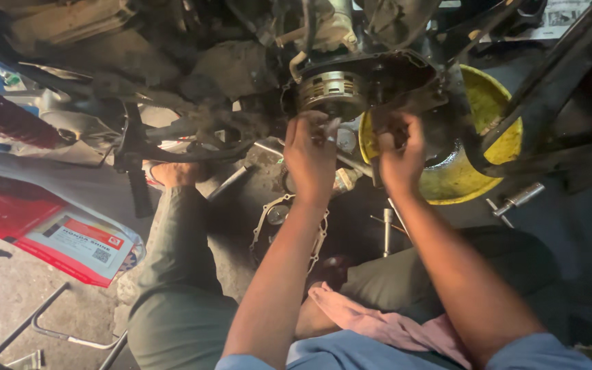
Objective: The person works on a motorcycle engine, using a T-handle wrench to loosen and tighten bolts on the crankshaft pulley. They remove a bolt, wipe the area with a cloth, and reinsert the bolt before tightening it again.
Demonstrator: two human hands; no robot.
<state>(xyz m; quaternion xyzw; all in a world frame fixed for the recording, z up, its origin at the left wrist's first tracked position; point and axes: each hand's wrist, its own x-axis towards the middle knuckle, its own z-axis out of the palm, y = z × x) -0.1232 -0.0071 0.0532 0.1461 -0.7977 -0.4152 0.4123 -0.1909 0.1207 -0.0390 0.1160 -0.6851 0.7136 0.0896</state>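
Observation:
I look down at a motorcycle engine with its side cover off. A round metal clutch assembly (331, 92) shows inside the open dark casing (405, 72). My left hand (312, 154) is raised just below the clutch, fingers pinched on a small pale part that I cannot make out. My right hand (400, 154) reaches up to the casing's lower edge, fingers curled around something dark there. Both forearms run up from the bottom of the view.
A yellow drain pan (477, 147) with dark oil sits under the engine at right. A thin gasket (268, 219), metal tools (387, 233), a pink rag (378, 322) and my legs lie below. A red and white packet (70, 240) rests at left.

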